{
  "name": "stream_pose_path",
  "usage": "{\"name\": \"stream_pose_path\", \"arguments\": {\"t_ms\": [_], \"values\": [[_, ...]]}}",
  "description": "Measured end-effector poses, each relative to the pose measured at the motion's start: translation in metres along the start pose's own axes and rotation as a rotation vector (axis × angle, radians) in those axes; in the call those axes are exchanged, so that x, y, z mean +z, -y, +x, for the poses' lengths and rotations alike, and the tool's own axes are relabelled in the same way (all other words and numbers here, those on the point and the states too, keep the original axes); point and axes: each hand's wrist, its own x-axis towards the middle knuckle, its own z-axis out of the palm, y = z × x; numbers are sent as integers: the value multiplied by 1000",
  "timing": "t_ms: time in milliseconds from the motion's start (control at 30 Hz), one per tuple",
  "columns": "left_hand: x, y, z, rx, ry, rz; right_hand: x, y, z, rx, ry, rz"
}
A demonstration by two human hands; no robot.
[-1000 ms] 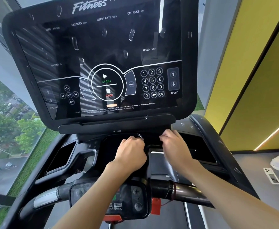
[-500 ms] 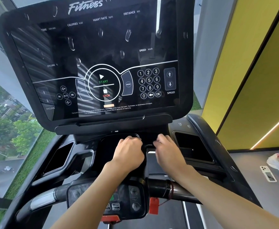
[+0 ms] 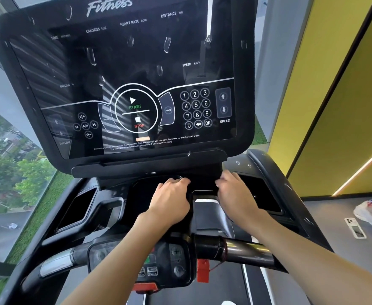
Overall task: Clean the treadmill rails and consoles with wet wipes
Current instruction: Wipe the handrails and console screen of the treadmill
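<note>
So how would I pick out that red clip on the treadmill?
Find the big black console screen marked Fitness, then drop to the horizontal handlebar below it. Just right of the small control panel at the bar's middle, the red safety clip hangs under the bar. Unlike the red button at the panel's bottom edge, it is an upright tab with a thin cord.

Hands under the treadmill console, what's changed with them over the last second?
The right hand slid left toward the left hand, then back right, so the gap between them is wide again. The left hand stayed on the tray under the console, fingers curled. Nothing was visibly taken up or let go.
</note>
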Motion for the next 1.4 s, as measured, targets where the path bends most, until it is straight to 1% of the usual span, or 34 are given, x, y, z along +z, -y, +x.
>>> {"name": "stream_pose_path", "arguments": {"t_ms": [100, 200, 300, 367, 433, 467, 533, 600, 667, 800, 867, 933, 1067, 1200, 1333, 1400], "values": [[2, 1, 1, 25, 5, 10, -2, -1, -9, 1, -14, 35], [4, 1, 2, 52, 16, 33, -1, 3, -16, -13, 28, 40], [6, 0, 2, 100, 15, 59, 0, 7, -14, 75, -4, 69], [6, 0, 3, 154, 13, 65, -3, 13, -13, 123, 23, 78], [5, -2, 5, 218, 19, 77, -11, 17, -16, 141, 40, 138], [5, -5, 7, 253, 24, 80, -17, 16, -18, 192, 11, 189], [4, -11, 13, 307, 24, 63, -29, 7, -21, 340, -117, 279], [1, -21, 18, 333, 25, 43, -37, -11, -22, 492, -173, 304], [3, -31, 22, 353, 31, 52, -39, -29, -22, 575, -148, 299], [10, -55, 36, 346, 103, 84, -36, -57, -10, 601, -75, 298], [14, -70, 45, 325, 126, 111, -34, -66, 2, 594, -30, 321], [23, -80, 56, 288, 163, 193, -29, -75, 13, 556, 13, 339], [44, -88, 78, 245, 295, 378, -21, -93, 35, 415, 70, 304], [38, -101, 85, 148, 344, 399, -15, -104, 61, 291, 172, 217], [32, -104, 88, 138, 383, 408, -6, -118, 84, 202, 220, 165], [34, -102, 89, 135, 400, 434, -2, -126, 86, 112, 264, 156]]}}
